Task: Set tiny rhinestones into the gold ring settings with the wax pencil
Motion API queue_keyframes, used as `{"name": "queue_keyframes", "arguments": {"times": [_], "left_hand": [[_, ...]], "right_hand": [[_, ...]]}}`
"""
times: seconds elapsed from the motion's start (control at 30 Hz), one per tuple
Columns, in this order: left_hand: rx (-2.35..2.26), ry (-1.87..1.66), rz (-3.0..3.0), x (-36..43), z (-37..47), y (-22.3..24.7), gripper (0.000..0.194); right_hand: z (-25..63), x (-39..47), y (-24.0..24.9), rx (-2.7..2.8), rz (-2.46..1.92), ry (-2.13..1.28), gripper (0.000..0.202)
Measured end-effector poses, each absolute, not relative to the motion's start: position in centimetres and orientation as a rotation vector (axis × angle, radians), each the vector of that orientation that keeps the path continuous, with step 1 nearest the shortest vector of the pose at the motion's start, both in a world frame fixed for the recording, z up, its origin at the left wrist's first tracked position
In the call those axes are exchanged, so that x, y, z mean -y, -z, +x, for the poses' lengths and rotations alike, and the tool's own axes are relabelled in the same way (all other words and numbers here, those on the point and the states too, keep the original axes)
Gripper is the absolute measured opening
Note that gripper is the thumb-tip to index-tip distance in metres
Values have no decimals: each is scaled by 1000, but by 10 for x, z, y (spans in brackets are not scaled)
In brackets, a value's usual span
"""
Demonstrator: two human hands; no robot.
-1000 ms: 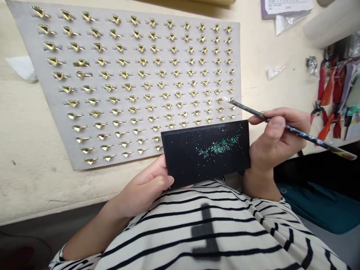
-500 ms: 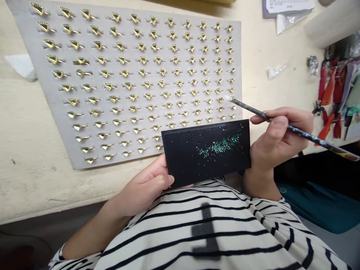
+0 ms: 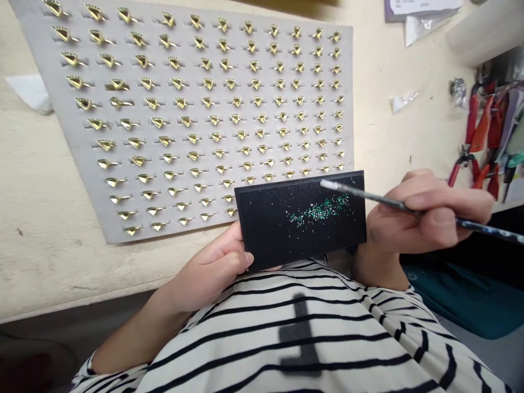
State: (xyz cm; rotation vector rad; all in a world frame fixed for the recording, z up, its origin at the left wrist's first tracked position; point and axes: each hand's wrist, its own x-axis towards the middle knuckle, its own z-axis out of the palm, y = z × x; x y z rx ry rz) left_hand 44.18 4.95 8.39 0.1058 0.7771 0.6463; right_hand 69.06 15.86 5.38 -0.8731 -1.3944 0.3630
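My left hand (image 3: 216,265) grips the lower left corner of a flat black tray (image 3: 266,234), thumb on top and fingers underneath. Tiny green and clear stones (image 3: 321,211) lie scattered across the tray's right half. In my right hand (image 3: 429,210) is a thin, dark pencil-like stick (image 3: 376,197) with a whitish tip, pinched between thumb and fingers. That tip hovers over the tray's upper edge, above the stones; whether it touches is unclear. Beyond the tray, gold-coloured rings (image 3: 214,120) with triangular heads stand in rows in a grey slotted board (image 3: 88,180).
Pliers (image 3: 470,136) with red and orange handles stand at the right edge, beside a shiny crumpled ball (image 3: 457,90). A small clear plastic bag (image 3: 404,102) lies right of the board. White paper (image 3: 30,93) sits at the left, and a labelled packet (image 3: 423,6) at the back right.
My right hand has shifted right and turned, bringing the stick's tip down from over the rings to over the tray. My left hand and the tray are nearly still.
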Motion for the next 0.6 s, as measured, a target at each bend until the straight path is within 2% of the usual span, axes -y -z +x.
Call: {"name": "queue_keyframes", "arguments": {"times": [0.2,0.6], "left_hand": [[-818,-636,228,-49,438,-80,43],[-865,-603,275,-51,437,-80,38]], "right_hand": [[696,-153,-58,1464,-810,-476,32],[696,-154,-58,1512,-743,-500,27]]}}
